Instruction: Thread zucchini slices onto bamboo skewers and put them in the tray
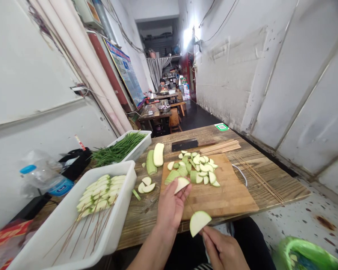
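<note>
Head view looks down on the left hand [171, 206], its fingers pinched shut on a half-moon slice [181, 183] over the near edge of the cutting board [222, 198]. The right hand [222, 247], just off the table's near edge, grips a larger slice [199, 222] between thumb and fingers. A thin skewer [189, 204] seems to run between the two. Behind them on the board lies a loose pile of cut slices [199, 168], and two uncut halves [154, 157] rest on the table [270, 176] beside it. At the near left corner a white tray [59, 232] holds several loaded skewers [101, 191]. I'd judge the threading partly done: one batch sits in the tray, while most slices and a bundle of bare sticks [222, 147] wait.
</note>
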Demonstrator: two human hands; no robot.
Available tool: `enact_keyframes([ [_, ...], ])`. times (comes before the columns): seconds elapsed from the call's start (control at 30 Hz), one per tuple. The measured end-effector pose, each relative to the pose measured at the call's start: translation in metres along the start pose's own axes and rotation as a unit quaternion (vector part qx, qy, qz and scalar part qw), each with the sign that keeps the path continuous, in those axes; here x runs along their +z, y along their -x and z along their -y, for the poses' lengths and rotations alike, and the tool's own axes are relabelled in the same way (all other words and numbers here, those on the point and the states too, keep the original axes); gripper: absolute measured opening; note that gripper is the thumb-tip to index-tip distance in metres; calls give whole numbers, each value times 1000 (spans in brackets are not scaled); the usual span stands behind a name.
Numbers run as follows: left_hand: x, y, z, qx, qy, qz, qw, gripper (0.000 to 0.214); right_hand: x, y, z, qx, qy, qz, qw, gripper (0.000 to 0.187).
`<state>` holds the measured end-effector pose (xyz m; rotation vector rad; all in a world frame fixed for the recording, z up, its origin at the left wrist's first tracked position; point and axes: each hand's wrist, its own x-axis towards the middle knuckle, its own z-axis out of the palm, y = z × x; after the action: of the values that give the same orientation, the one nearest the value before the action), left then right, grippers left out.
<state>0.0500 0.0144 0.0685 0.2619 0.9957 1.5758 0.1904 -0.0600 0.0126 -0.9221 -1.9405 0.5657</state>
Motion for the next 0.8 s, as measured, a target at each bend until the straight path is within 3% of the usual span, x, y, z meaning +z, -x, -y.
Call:
enact_keyframes([
  [0.8, 0, 4, 5, -5, -26, 34, 999, 12, -3, 11, -3, 30, 7, 50, 998, 27],
])
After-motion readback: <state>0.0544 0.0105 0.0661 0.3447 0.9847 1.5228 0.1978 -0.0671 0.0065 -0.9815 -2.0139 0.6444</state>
